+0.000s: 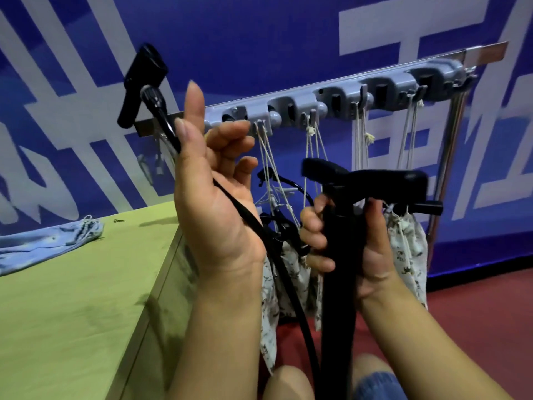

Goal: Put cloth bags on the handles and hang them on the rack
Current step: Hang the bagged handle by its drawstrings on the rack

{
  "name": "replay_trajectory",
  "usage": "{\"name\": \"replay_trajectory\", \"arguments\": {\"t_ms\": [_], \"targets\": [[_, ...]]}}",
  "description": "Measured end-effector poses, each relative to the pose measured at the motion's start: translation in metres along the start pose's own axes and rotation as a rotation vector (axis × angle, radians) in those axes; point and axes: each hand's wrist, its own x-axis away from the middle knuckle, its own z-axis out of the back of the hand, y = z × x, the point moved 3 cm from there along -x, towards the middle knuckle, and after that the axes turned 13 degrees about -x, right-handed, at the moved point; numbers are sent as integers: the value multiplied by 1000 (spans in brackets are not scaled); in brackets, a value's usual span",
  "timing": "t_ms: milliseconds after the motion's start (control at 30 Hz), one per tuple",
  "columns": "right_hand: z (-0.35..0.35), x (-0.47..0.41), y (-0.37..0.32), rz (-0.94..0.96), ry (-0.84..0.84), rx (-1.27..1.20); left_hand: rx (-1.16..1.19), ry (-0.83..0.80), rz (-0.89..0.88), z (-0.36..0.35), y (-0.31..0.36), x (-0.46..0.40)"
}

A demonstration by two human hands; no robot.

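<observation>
Cloth bags [406,255] hang, no readable writing visible.

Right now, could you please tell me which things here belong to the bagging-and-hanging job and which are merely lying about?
Job:
black pump, held by right hand
hose, in left hand
rack
hung printed bags
blue cloth bag

Lying about:
small metal piece on green table
</observation>
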Motion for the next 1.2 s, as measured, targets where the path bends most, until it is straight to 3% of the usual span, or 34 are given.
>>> {"name": "replay_trajectory", "arguments": {"t_ms": [233, 467, 900, 1200], "targets": [[-4, -3, 1, -65, 0, -73, -24, -29, -24, -3, 2, 2], [-16, 0, 1, -7, 289, 427, -336, -126, -126, -16, 5, 6], [-14, -8, 10, -84, 494, 720, -512, -255, 3, -10, -19, -3], [-20, -7, 9, -143, 628, 973, -705, -321, -89, 0, -27, -7]]}}
